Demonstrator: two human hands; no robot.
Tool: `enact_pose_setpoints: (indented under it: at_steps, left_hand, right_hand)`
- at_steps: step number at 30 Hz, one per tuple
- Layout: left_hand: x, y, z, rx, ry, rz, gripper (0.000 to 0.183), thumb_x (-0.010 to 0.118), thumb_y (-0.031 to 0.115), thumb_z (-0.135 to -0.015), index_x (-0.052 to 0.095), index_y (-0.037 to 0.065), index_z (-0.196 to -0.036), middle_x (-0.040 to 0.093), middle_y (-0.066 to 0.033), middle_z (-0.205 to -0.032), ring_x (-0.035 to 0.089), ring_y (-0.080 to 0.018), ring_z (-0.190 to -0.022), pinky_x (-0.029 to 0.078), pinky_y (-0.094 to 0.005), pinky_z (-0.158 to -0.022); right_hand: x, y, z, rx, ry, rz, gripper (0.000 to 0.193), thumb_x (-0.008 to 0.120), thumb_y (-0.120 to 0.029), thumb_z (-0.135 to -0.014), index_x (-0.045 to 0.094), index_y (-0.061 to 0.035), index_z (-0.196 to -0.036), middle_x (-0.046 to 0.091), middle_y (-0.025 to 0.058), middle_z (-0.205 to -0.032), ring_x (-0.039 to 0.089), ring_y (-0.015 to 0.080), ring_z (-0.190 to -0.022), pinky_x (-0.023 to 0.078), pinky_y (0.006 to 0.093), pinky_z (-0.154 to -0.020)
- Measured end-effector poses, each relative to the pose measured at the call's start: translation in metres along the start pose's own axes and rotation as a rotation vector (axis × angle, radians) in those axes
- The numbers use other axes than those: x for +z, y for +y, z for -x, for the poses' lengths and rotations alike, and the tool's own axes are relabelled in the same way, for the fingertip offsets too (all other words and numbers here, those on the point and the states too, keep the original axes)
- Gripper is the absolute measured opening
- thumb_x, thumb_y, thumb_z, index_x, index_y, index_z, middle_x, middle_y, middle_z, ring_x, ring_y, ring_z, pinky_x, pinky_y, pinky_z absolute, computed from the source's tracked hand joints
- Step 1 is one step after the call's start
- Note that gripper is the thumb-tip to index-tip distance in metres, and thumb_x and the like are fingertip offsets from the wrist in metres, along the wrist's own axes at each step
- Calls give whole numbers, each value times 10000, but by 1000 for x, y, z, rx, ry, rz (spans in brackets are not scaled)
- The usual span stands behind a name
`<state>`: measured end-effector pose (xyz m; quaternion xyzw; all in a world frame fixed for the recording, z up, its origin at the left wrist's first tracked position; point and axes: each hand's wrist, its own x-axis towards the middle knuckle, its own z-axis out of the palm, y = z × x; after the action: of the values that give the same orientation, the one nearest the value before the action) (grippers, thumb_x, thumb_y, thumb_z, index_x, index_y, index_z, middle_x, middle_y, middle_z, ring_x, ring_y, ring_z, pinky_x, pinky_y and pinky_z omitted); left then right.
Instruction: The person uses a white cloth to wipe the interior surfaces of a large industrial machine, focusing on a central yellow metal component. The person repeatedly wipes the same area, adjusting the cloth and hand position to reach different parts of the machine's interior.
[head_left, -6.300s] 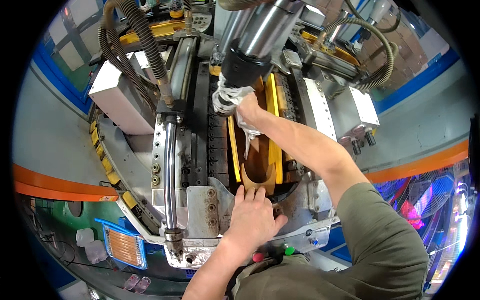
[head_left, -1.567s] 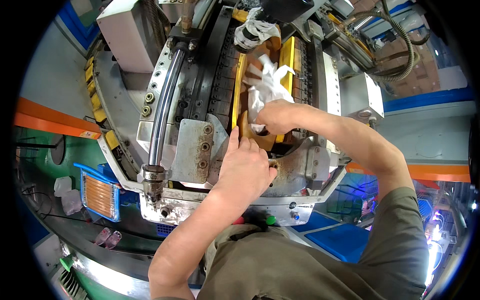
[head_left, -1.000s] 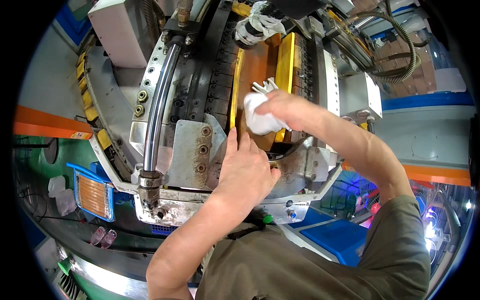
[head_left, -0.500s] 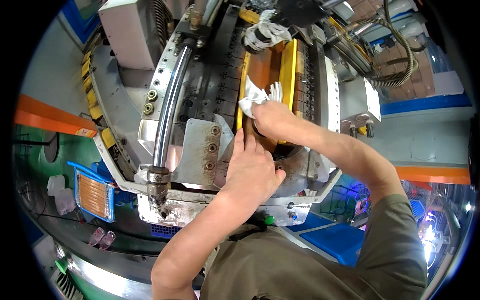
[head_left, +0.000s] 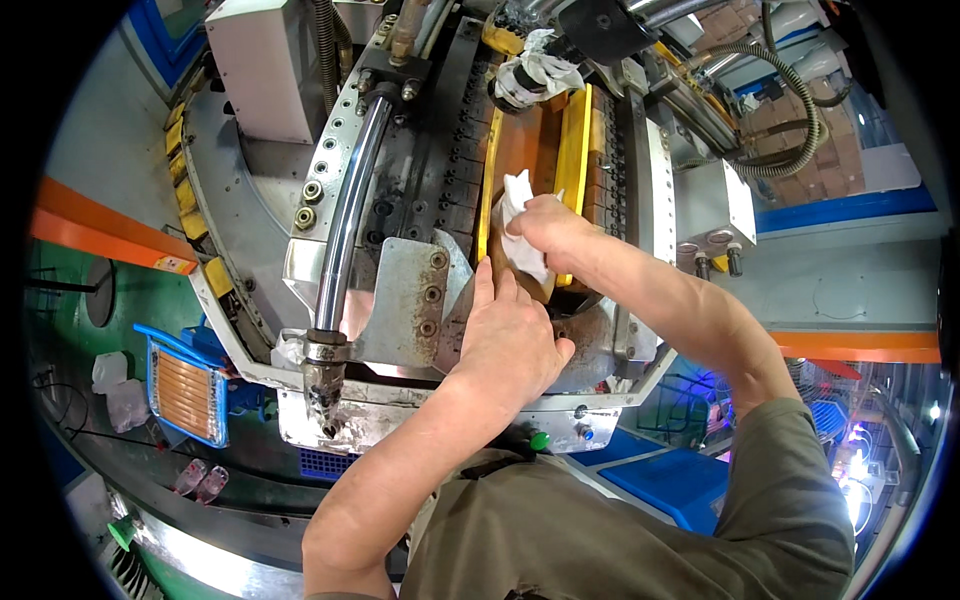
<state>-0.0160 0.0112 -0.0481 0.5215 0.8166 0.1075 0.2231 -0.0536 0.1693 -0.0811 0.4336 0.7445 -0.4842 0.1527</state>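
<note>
Fingers of your right hand (head_left: 558,230) closed on one white cloth (head_left: 519,243), pinched and bunched. Your left hand (head_left: 507,335) holds nothing: fingers extended, laid at the near end of the trough, index tip beside the end of the left yellow bar.

Containers: one long brown trough (head_left: 530,140); the cloth you grip is inside, toward its near end. Two yellow bars (head_left: 574,150) line it, one each side. One blue basket (head_left: 325,463) low behind your left forearm; contents cannot be made out. Two pale metal boxes (head_left: 268,70), one on either side of the machine, both closed, so contents hidden.

Counts: one polished rod (head_left: 355,210) to your left, curved in this view. One grey plate (head_left: 400,300) left of your left hand, bearing three rust-stained bolts (head_left: 432,294). One white wrap (head_left: 545,72) around a black cylinder at the far end of the trough. One green button (head_left: 540,441) and one blue knob (head_left: 587,432) on the near edge, by your waist.
</note>
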Motion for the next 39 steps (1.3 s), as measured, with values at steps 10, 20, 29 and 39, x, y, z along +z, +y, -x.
enact_pose_setpoints:
  at_steps: [10,20,29,39]
  left_hand:
    - [-1,2,0,-22,-4,-72,609,415,458,-920,601,-63,-1174,543,-214,-1278,360,-322,-1325,108,-511,-1148]
    - [11,-4,3,21,130,13,619,488,470,-890,603,-99,-1105,548,-248,-1248,397,-337,-1305,136,-502,-1140]
    - [-1,-3,0,-4,27,-12,631,479,489,-892,597,-69,-1163,527,-233,-1286,357,-328,-1328,118,-499,-1145]
    - [-6,5,-1,-7,-40,10,651,484,462,-890,561,-103,-1203,511,-232,-1309,316,-331,-1347,122,-495,-1149]
  right_hand:
    - [-76,-54,-22,-257,196,-296,210,507,-63,-907,596,2,-1086,644,202,-1054,652,292,-941,532,380,-772]
    - [-66,-17,-15,-1390,172,1416,197,607,21,-692,619,-21,-884,618,122,-699,641,256,-703,555,403,-625]
    - [-27,6,5,-577,-383,1223,220,527,-62,-724,655,9,-889,654,238,-836,630,405,-843,491,457,-757]
    - [3,18,6,-92,17,234,222,581,-80,-810,596,76,-967,619,196,-911,608,302,-845,481,408,-721]
